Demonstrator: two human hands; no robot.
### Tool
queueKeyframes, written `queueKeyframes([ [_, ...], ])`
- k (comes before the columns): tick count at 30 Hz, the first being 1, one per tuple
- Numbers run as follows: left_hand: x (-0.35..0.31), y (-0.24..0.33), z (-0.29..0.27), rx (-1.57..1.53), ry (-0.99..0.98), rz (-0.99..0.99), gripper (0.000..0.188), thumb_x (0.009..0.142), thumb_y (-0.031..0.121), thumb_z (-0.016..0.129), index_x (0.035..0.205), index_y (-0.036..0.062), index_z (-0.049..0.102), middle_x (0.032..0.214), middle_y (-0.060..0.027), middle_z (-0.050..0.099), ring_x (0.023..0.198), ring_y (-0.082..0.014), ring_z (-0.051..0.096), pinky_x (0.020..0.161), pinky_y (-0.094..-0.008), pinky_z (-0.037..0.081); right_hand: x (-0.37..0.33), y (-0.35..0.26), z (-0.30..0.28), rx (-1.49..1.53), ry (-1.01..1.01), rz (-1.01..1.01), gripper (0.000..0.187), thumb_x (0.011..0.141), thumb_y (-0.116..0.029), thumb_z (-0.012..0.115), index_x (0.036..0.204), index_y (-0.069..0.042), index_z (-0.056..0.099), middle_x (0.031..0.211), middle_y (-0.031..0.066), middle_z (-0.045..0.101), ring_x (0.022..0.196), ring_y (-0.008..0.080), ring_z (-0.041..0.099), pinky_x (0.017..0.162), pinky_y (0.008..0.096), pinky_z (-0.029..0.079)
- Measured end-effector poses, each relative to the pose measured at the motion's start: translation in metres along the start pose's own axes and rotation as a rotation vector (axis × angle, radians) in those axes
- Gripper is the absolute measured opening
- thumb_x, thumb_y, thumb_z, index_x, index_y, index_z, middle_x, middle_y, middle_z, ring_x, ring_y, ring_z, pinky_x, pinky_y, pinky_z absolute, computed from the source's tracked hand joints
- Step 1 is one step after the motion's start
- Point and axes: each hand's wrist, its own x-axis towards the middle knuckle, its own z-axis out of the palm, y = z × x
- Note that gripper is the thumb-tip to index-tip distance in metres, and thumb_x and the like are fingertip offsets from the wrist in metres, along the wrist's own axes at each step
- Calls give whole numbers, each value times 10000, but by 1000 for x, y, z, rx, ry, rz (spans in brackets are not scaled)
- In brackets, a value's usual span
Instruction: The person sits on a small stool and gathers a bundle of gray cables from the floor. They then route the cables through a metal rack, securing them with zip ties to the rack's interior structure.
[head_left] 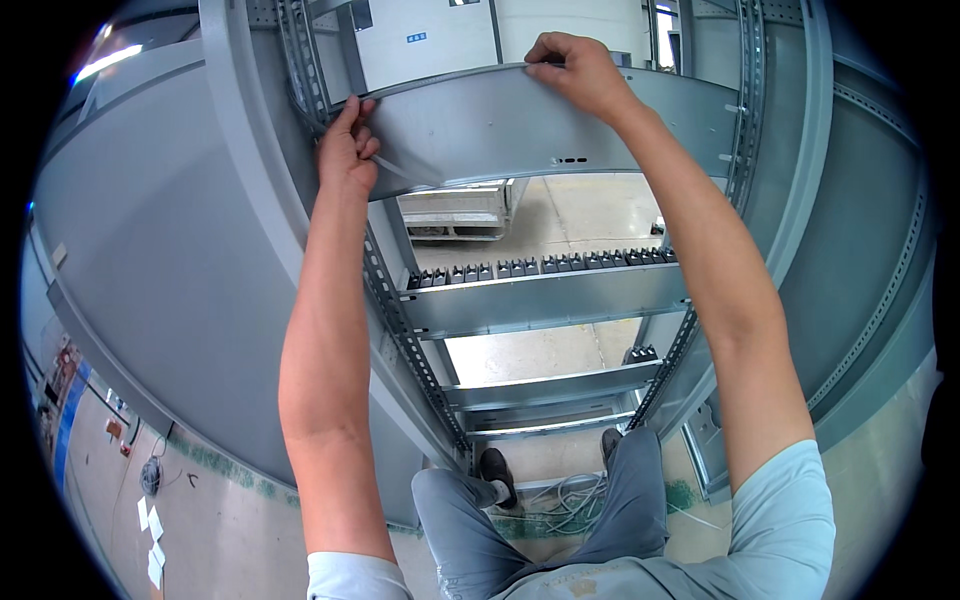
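A wide grey sheet-metal panel [480, 125] spans the upper part of an open cabinet frame. Along its top edge, between my hands, runs a thin grey strip [440, 80]. My left hand [350, 148] is at the panel's upper left corner, thumb and forefinger closed at the strip's end, other fingers curled. From beside that hand a pale, narrow tail [405, 170] slants down across the panel; whether it joins the strip is unclear. My right hand [580, 75] pinches the strip at the top edge, right of the panel's middle. Its fingertips partly hide the strip.
Below the panel, a crossbar [540, 305] carries a row of black terminal-like parts [545, 265]. A lower crossbar [555, 385] follows. Perforated uprights [400, 320] flank the opening. A coil of pale cable [578, 497] lies by my feet. Large grey side panels [160, 230] stand left and right.
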Motion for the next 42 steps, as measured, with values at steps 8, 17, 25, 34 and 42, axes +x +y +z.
queueKeyframes([
  [8, 6, -5, 3, 62, 139, 61, 222, 934, 300, 788, 909, 124, 654, 881, -23, 726, 482, -61, 322, 438, -242, 240, 0, -4, -3, -18, -38, 25, 171, 912, -142, 712, 1045, -35, 721, 964, 75, 746, 906, 185, 699, 860, 315, 551],
  [17, 3, 2, 4, 48, 151, 55, 194, 947, 266, 758, 936, 112, 640, 840, -47, 724, 492, -54, 340, 433, -239, 251, 4, -2, -4, 22, -46, 0, 175, 905, -132, 715, 1041, -22, 710, 981, 90, 742, 903, 217, 696, 842, 333, 548],
  [25, -79, -43, -5, 133, 52, -114, 184, 960, 278, 739, 959, 141, 617, 901, -16, 699, 496, -49, 324, 451, -228, 257, -84, 6, -25, -148, 168, -181, 156, 899, -131, 715, 1025, -44, 683, 984, 118, 676, 921, 328, 660, 811, 382, 534],
  [34, -120, -129, 13, 95, 142, -273, 238, 963, 266, 752, 1021, 94, 600, 920, -71, 710, 492, -48, 319, 432, -221, 245, -181, 35, -34, -316, 157, -47, 119, 856, -76, 738, 946, -62, 661, 956, 82, 675, 952, 317, 637, 806, 418, 523],
  [42, -119, -138, 12, 38, 126, -233, 249, 977, 273, 731, 1044, 74, 597, 943, -77, 711, 495, -54, 307, 441, -233, 235, -183, 45, -31, -283, 170, -48, 125, 838, -68, 751, 935, -59, 673, 944, 73, 672, 938, 303, 634, 795, 405, 524],
])
